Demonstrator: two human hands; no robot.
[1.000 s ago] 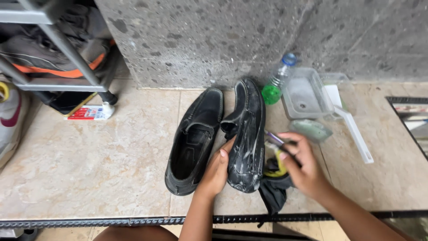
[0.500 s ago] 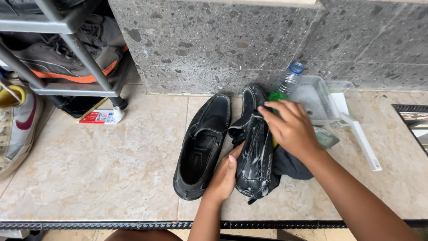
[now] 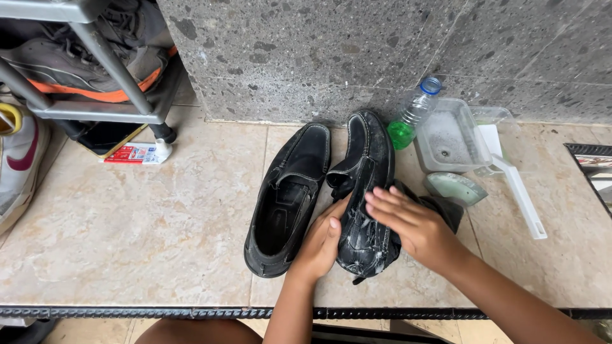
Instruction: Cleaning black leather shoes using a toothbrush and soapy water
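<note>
Left hand (image 3: 322,245) grips the side of the soapy black loafer (image 3: 366,191) lying on the tiled floor (image 3: 127,236); right hand (image 3: 414,226) lies flat on its toe, fingers spread. Second loafer (image 3: 287,200) just beside it, left; green-liquid bottle (image 3: 411,114), clear tub (image 3: 449,137) behind.

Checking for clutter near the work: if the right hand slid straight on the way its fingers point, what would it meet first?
Probably the second black leather loafer, lying left of the soapy black shoe that the right hand rests on.
</note>
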